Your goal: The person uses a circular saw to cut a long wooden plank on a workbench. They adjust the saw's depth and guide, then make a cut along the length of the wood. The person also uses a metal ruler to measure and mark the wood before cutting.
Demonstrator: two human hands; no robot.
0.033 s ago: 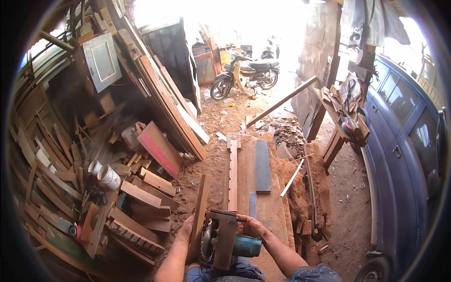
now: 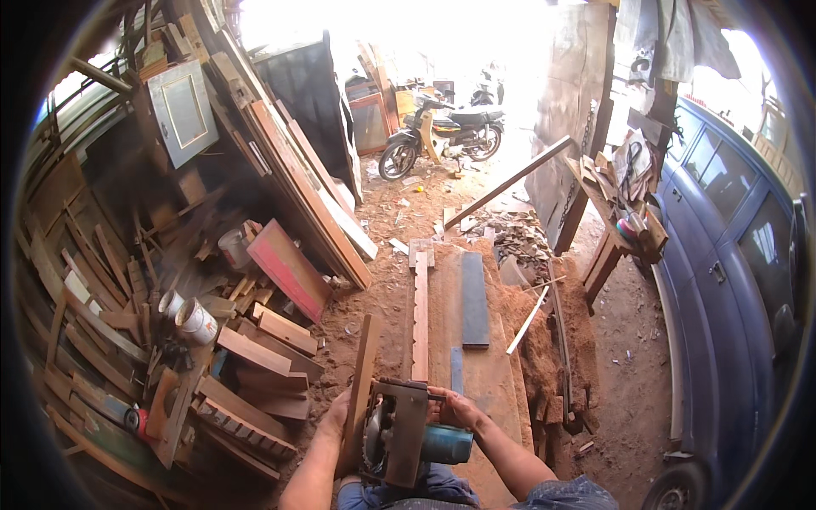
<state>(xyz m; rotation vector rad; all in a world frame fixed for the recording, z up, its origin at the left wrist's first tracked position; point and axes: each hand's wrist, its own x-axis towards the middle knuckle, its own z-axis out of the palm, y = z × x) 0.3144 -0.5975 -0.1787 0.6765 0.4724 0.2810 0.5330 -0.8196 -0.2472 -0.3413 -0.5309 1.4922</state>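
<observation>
A circular saw [image 2: 446, 444] with a teal motor housing is tilted up close to my body, its toothed blade [image 2: 371, 440] and metal base plate showing. My right hand [image 2: 459, 410] is closed at the base plate's right edge, by a small dark rod; some fingers are hidden behind the plate. My left hand [image 2: 338, 410] is closed round a narrow wooden board [image 2: 362, 378], which stands tilted beside the blade. Whether the board touches the saw, I cannot tell. Beyond the saw, a wooden strip with a notched left edge [image 2: 421, 319] lies along the sawdust-covered bench [image 2: 444, 336].
A blue-grey board [image 2: 475, 302] lies on the bench. Stacked offcuts [image 2: 255, 350] and white buckets [image 2: 197, 321] stand left. To the right are a wooden stand [image 2: 605, 255] and a blue vehicle [image 2: 722, 246]. A motorcycle [image 2: 442, 136] is parked ahead, past a slanting beam [image 2: 510, 183].
</observation>
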